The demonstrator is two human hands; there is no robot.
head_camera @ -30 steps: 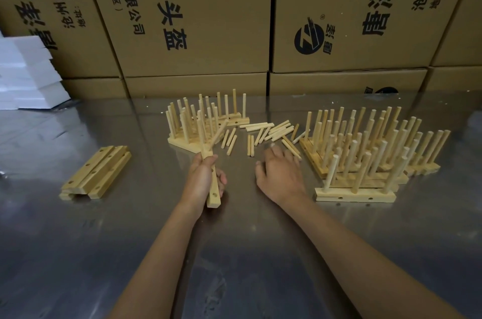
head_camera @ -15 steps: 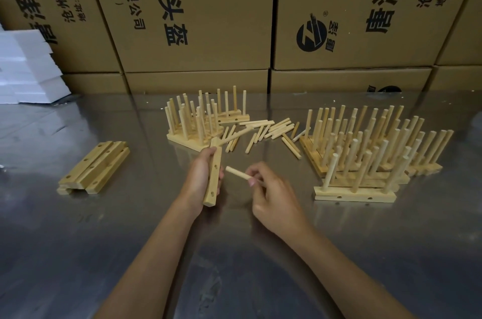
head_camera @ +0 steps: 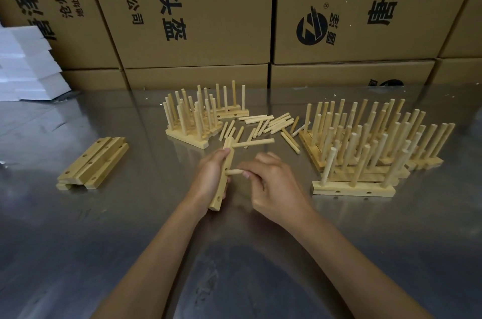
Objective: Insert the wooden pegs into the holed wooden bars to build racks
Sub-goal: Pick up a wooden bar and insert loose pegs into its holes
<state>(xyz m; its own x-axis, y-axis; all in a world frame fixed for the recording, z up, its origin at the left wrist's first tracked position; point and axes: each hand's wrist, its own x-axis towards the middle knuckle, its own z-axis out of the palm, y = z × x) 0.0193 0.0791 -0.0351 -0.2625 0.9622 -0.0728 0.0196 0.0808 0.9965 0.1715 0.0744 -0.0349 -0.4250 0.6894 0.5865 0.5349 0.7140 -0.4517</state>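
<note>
- Bar (head_camera: pixel 224 175), holed and wooden, is gripped on edge by the left hand (head_camera: pixel 211 178), fingers curled round its middle; its far end is raised and its near end is low, close to the steel table (head_camera: pixel 130 253).
- One peg (head_camera: pixel 257 142) is already seated near the far end of that bar and projects to the right.
- A second peg (head_camera: pixel 234 171) is pinched between thumb and fingertips of the right hand (head_camera: pixel 271 183); its free tip is touching the bar's face at mid-length, though whether it has entered a hole cannot be told from this angle.
- Loose pegs (head_camera: pixel 271 122) are scattered on the table just beyond the hands.
- A cluster of finished racks (head_camera: pixel 193 120) is seen beyond the left hand, pegs upright.
- A larger group of finished racks (head_camera: pixel 370 146) is set to the right of the hands, the nearest one (head_camera: pixel 354 188) standing with three pegs.
- A stack of bare holed bars (head_camera: pixel 91 165) is laid well to the left.
- Printed cardboard boxes (head_camera: pixel 208 19) are stacked along the far edge, with white foam blocks (head_camera: pixel 28 66) at the far left.
</note>
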